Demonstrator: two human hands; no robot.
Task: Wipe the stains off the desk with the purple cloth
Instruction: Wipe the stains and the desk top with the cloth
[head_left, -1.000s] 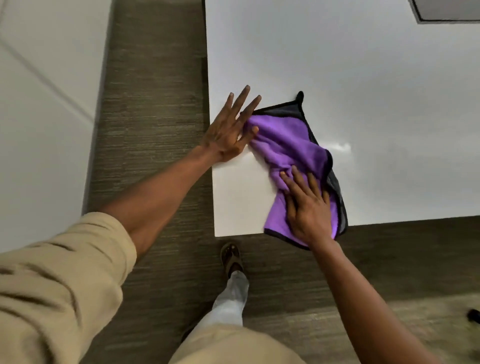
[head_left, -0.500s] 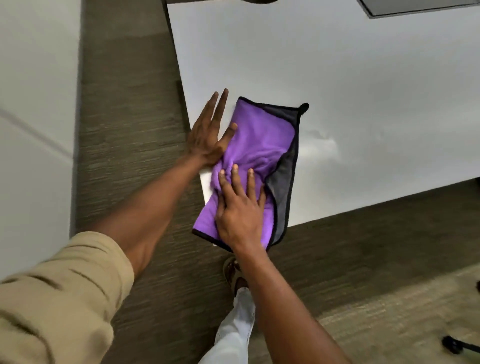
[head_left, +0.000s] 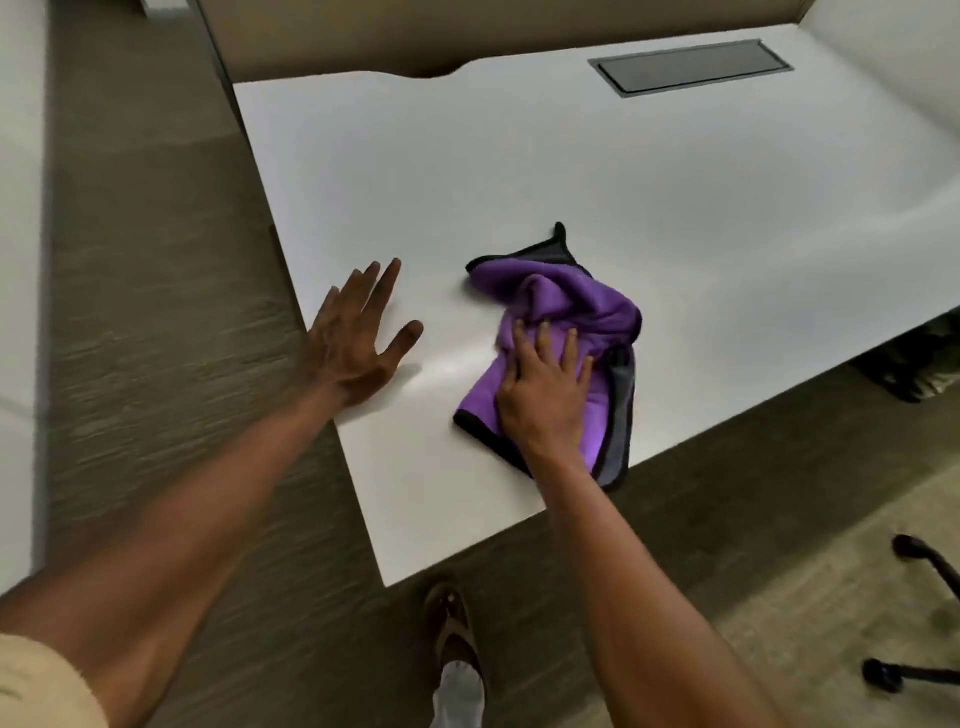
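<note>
Since half a second ago the purple cloth (head_left: 558, 332) has slid away from the counter's left edge toward its middle, and the left hand (head_left: 358, 338) no longer touches it. Bunched and folded over on itself, the cloth lies on the white counter (head_left: 519, 171) near the front edge, its grey backing and black trim showing along the right side and at a small loop at the far corner. Flat on the nearer half of the cloth, the right hand (head_left: 545, 395) presses down with spread fingers, palm on the fabric rather than clenched around it. To the left of the cloth, apart from it, the left hand rests open and flat on the bare counter beside the left edge, gripping nothing. Well beyond the cloth, a dark rectangular hatch (head_left: 691, 66) is set in the counter. Below the front edge, a sandalled foot (head_left: 452, 629) stands on the carpet (head_left: 156, 312).
</note>
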